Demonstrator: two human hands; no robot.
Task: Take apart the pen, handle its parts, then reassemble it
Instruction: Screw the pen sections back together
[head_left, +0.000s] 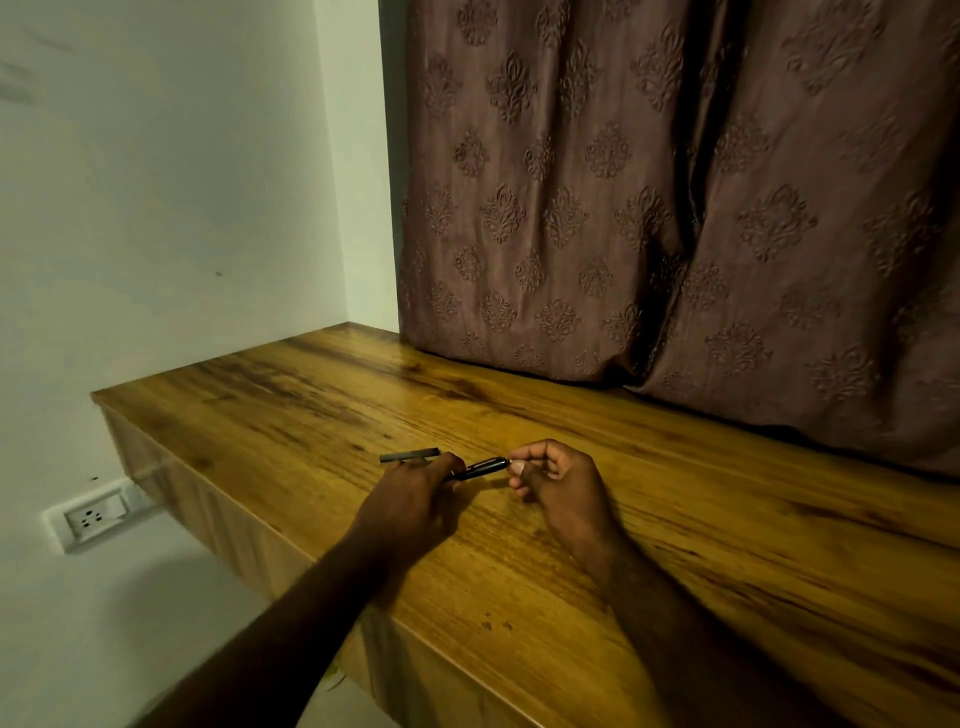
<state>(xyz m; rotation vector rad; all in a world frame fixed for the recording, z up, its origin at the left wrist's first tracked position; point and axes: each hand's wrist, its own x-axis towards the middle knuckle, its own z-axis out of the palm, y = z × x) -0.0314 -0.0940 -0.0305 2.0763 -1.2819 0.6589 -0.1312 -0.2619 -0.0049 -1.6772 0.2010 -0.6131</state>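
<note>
Gripping from both ends, the left hand (415, 493) curled its grip round the rear of the pen (483, 466), while the right hand (556, 483) closed thumb and forefinger in a pinch on its other end. The pen was held low over the wooden surface (675, 519), just right of a loose grey piece (410, 456) and slightly nearer the person than it. That grey piece lay flat on the surface, just beyond the left hand's knuckles; it was probably the pen's cap or a barrel section, though the dim, distant view did not settle which. The likeliest trouble, as I judged it, was the right pinch: it caught only a very short end, so a sharp twist or pull could let a small tip part, or whatever sat inside, slip free and roll towards the surface's near edge, which lay not far on the person's side of the grey piece. The grey piece, being round and unheld, might also have rolled if a knuckle nudged it. The pen itself looked slim, black and glossy, with faint pale highlights along its body.
</note>
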